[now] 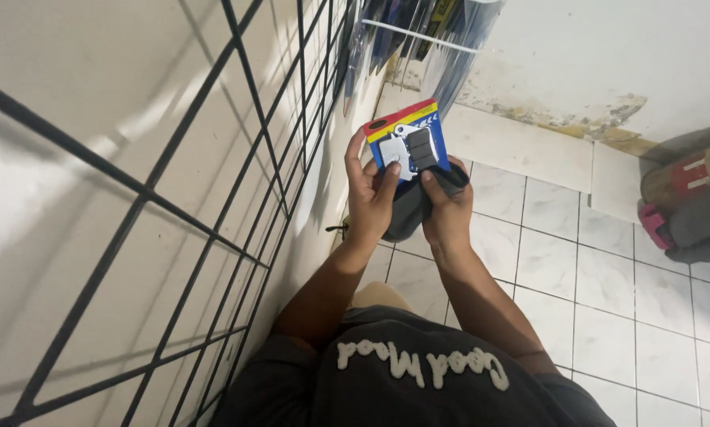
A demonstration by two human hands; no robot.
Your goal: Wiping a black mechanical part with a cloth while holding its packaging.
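Observation:
Both hands hold a small blister pack [408, 141] with a blue card, a red and yellow top band and grey pads under clear plastic. My left hand [368, 194] grips its left edge, thumb on the front. My right hand [447, 207] holds the lower right corner, thumb pressed on the pads. A dark cloth [409, 215] hangs bunched beneath the pack between the two hands.
A black wire grid panel [236, 158] runs along the white wall on the left. More packaged goods [418, 24] hang from it higher up. White floor tiles [592, 269] spread to the right, and a red and grey object [687, 205] lies at the right edge.

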